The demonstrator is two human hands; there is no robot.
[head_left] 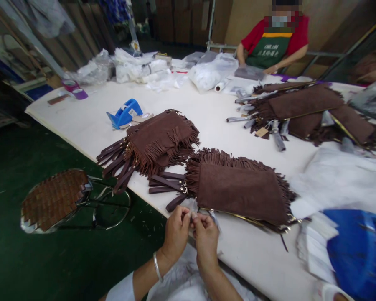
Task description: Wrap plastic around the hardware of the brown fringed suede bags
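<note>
My left hand (176, 233) and my right hand (205, 237) meet at the near table edge, both pinching a small pale thing between their fingertips; I cannot make out what it is. Just beyond them lies a brown suede fringed bag (241, 190) with dark straps (166, 184) pointing left. A stack of similar fringed bags (158, 142) sits further left, straps hanging over the table edge.
A blue tape dispenser (124, 113) sits behind the stack. More brown bags (303, 108) lie far right before a person in a green apron (272, 44). White plastic bags (211, 73), white sheets (338, 177), a blue object (357, 246), and a woven stool (54, 198) on the floor.
</note>
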